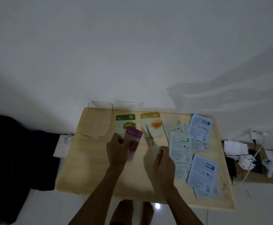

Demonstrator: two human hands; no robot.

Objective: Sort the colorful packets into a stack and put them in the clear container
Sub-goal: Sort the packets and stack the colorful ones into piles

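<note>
The clear container (pixel 96 120) sits at the far left of the wooden table (pixel 87 168). Just right of it lies a green packet (pixel 125 121). My left hand (pixel 118 151) holds a purple packet (pixel 133 143). My right hand (pixel 162 161) pinches a thin packet (pixel 152 140) seen edge-on, near the yellow packet (pixel 152 124). Pale blue packets (pixel 200 127) lie face down at the right.

My left hand (pixel 117 148): bare, no ring or watch.
My right hand (pixel 163 161): bare too.
My forearms: sleeveless to the frame's near edge.
</note>
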